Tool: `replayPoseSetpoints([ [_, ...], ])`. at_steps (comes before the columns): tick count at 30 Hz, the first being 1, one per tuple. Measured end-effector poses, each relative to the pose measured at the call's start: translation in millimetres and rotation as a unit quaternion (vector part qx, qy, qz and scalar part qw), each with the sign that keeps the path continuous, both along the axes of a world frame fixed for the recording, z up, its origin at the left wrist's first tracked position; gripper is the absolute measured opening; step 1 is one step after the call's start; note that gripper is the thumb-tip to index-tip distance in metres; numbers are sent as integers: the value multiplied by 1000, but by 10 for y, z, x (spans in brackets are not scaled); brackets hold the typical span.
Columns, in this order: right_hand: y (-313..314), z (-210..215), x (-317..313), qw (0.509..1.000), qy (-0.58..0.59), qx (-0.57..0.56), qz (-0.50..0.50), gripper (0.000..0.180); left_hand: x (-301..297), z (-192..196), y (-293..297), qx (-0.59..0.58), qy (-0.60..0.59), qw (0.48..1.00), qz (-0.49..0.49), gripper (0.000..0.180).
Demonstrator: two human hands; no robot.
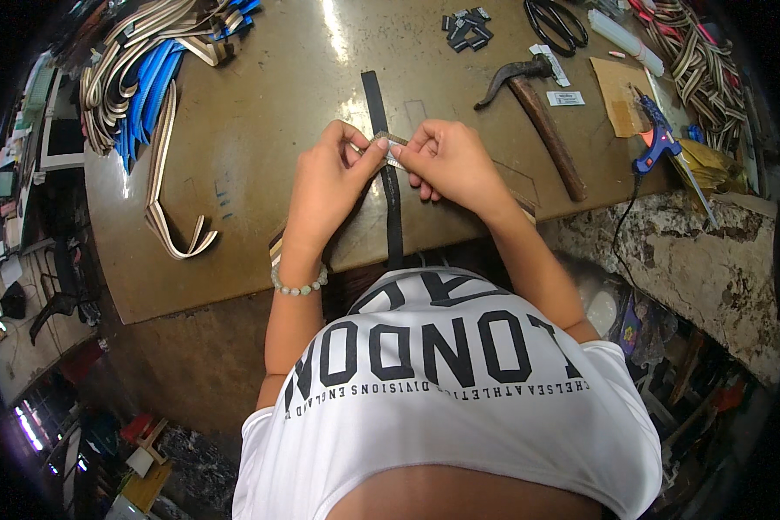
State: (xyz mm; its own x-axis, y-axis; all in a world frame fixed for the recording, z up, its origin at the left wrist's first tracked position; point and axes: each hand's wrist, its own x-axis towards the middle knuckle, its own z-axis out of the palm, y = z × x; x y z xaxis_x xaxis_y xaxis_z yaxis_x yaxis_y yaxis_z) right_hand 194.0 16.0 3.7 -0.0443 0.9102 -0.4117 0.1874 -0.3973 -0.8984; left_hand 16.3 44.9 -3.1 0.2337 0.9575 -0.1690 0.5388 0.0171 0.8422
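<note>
strip: black | strap bundle: cream-brown striped | glue gun: blue

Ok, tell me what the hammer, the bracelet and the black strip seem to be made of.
Hammer: the head looks like iron or steel, dark and dully shiny; the handle is probably wood, brown and worn.
Bracelet: pale, softly glossy round beads, stone or glass; I can't tell which.
Black strip: flat and mostly matte, perhaps woven webbing or synthetic leather.

Between five and six o'clock I see a white short-sleeved shirt with bold black lettering; between eight and nine, a pale beaded bracelet.
</note>
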Motion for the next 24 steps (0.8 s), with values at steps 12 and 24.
replayPoseSetpoints([
  [12,-29,-67,-13,1000,-7,23,-8,28,-186,70,-228,66,-95,990,-77,15],
  [24,-41,-86,3,999,-11,37,-2,26,-71,-75,-212,138,-46,989,-21,16],
])
